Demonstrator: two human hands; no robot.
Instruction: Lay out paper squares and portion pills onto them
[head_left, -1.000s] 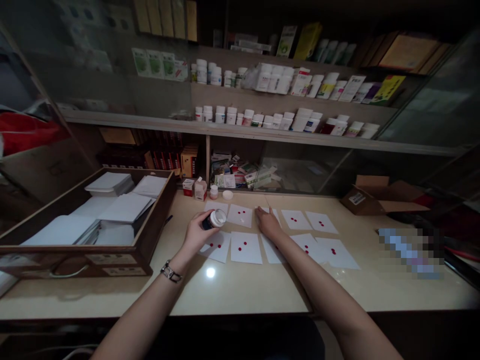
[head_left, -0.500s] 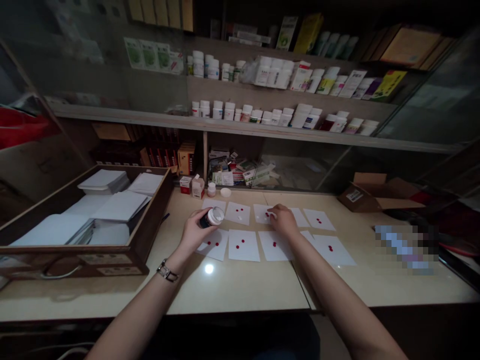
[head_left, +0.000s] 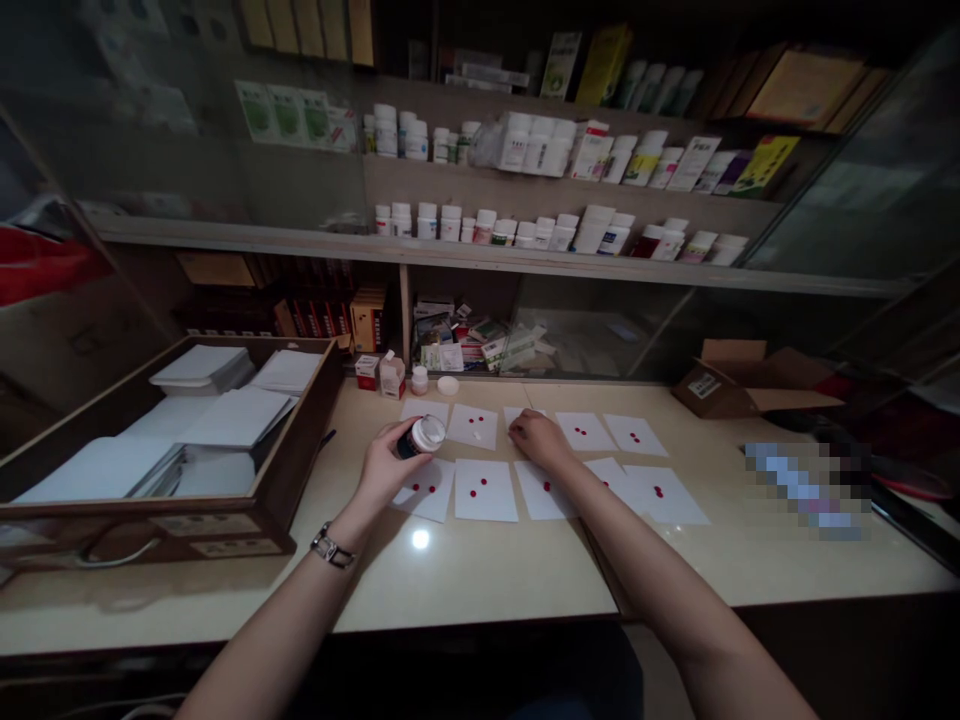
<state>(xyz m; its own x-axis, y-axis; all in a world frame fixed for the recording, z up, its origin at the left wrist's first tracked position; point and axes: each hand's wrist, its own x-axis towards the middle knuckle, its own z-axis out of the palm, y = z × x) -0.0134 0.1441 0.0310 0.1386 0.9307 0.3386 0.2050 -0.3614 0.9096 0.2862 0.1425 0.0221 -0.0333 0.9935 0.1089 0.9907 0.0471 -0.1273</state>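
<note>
Dispensary counter, cream top [head_left: 465, 575], listed from the near edge back. Left hand [head_left: 384, 468], wristwatch [head_left: 330, 547] on its wrist: fingers closed firmly around one pill bottle [head_left: 422, 436], dark body and white cap, held just above the sheets near the counter's middle. Judged light, rigid and smooth-sided plastic; the body offers the surest hold. Right hand [head_left: 537, 440]: fingers lowered onto a sheet, slightly spread; whether they pinch anything, cannot tell. Paper sheets [head_left: 487, 510]: ten, in two rows of five, thin, light and easily shifted, some partly hidden by the hands. Red tablets [head_left: 473, 492]: mostly two or three per sheet, small, likely to roll. By the counter's left edge, one wooden drawer [head_left: 300, 450] of white paper stacks and one dark pen [head_left: 328, 437]. Along the back edge: two small cartons [head_left: 367, 372], one small bottle [head_left: 419, 380], one white lid [head_left: 448, 385]. Back right corner: one open cardboard box [head_left: 750, 385]. Beyond, shelves of white medicine bottles [head_left: 427, 222].
</note>
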